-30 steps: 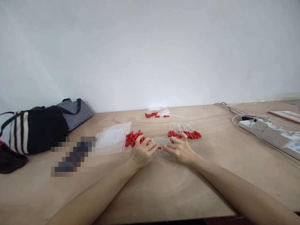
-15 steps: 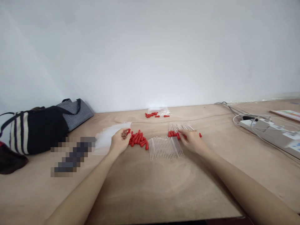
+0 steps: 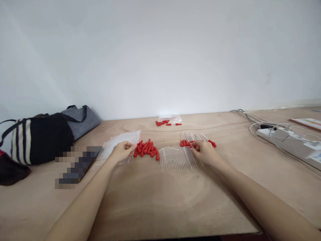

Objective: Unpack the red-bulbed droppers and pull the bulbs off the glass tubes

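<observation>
My left hand (image 3: 122,151) is closed on the edge of a stack of clear zip bags (image 3: 120,142), lying left of a heap of loose red rubber caps (image 3: 147,148). A row of bare clear tubes (image 3: 177,157) lies in the middle of the wooden table (image 3: 160,197). My right hand (image 3: 205,152) pinches a red-capped tube (image 3: 193,145) at the near edge of the pile of capped tubes (image 3: 198,140).
A striped and black cloth bag (image 3: 40,135) lies at the far left, with a blurred dark flat object (image 3: 77,167) in front of it. A small bag with red caps (image 3: 168,121) sits by the wall. Power strips and cables (image 3: 288,137) are at the right.
Both hands left the clear tubes in the middle and spread apart: the left went to the zip bags and took hold of them, the right went to the capped tubes and pinched one.
</observation>
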A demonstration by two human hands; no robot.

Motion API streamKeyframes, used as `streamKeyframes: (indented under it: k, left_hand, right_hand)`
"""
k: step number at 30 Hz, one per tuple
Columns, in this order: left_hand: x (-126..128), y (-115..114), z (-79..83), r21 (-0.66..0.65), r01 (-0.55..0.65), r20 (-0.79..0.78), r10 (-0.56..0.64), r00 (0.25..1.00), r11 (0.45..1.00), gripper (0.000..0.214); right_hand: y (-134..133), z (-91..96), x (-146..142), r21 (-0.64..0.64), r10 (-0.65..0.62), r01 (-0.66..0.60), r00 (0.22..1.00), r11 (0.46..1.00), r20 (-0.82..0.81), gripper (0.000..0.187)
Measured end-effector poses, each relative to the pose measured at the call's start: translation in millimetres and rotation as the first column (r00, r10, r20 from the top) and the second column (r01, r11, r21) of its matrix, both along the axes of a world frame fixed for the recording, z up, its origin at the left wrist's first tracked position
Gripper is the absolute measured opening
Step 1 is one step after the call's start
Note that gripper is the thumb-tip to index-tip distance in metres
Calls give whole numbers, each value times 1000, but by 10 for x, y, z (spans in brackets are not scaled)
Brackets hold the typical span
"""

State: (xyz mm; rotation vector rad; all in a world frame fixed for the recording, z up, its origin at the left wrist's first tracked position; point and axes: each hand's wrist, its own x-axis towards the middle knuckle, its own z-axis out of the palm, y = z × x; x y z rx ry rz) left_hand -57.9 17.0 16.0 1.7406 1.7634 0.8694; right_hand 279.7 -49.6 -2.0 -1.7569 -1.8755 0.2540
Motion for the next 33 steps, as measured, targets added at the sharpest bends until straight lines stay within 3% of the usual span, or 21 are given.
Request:
streamKeyframes:
  k: [7, 13, 19, 24, 27, 29, 33]
  left_hand:
    - [52, -19, 23, 175, -44, -245, 86, 966, 984, 23]
    - [145, -80, 48, 231, -43, -235, 99, 967, 972, 22]
    - [250, -146, 37, 263, 10, -237, 54, 970, 965, 20]
    - [717, -234, 42, 282, 308, -393, -184, 901, 908, 19]
    - [1139, -208, 51, 199, 420, -465, -292, 836, 885, 19]
    - [1425, -152, 58, 64, 377, -504, -296, 812, 924, 23]
    - [1865, 11, 67, -36, 299, -516, -274, 812, 954, 34]
  right_hand:
    - [42, -29, -2, -41, -21, 22, 1000, 999, 13, 12]
    - [49, -57, 14, -81, -81, 78, 996, 994, -34, 3]
    - [77, -95, -30, -42, -94, 91, 992, 995, -87, 12]
    - [78, -104, -42, -16, -91, 90, 991, 996, -99, 16]
    - [73, -82, -12, -21, -100, 98, 989, 995, -107, 16]
    - [67, -59, 16, -26, -109, 107, 988, 994, -107, 14]
    - [58, -35, 60, -61, -126, 119, 983, 991, -130, 11]
